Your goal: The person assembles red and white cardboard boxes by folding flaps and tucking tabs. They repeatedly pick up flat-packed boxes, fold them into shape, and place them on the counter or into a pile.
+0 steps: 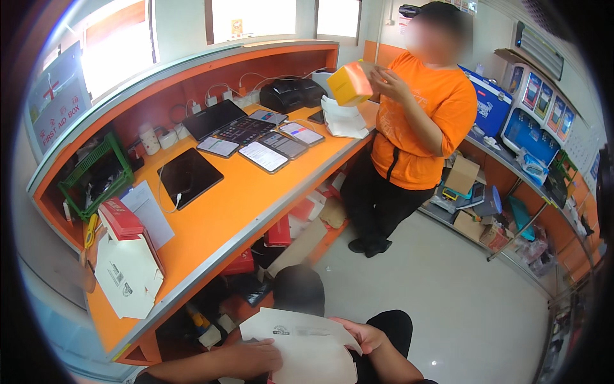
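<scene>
An unfolded white cardboard box blank with cut flaps and small dark print lies across my lap. My left hand grips its left side, with the fingers resting over the card. At the upper right flap, my right hand pinches the edge between thumb and fingers. The lower part of the blank runs out of the picture. On the near left end of the orange desk lies a similar white cardboard piece, against a red box.
Several phones, a tablet and a laptop sit on the desk. A green crate stands at its left end. A co-worker in an orange shirt holds a yellow box. Red boxes lie below the desk.
</scene>
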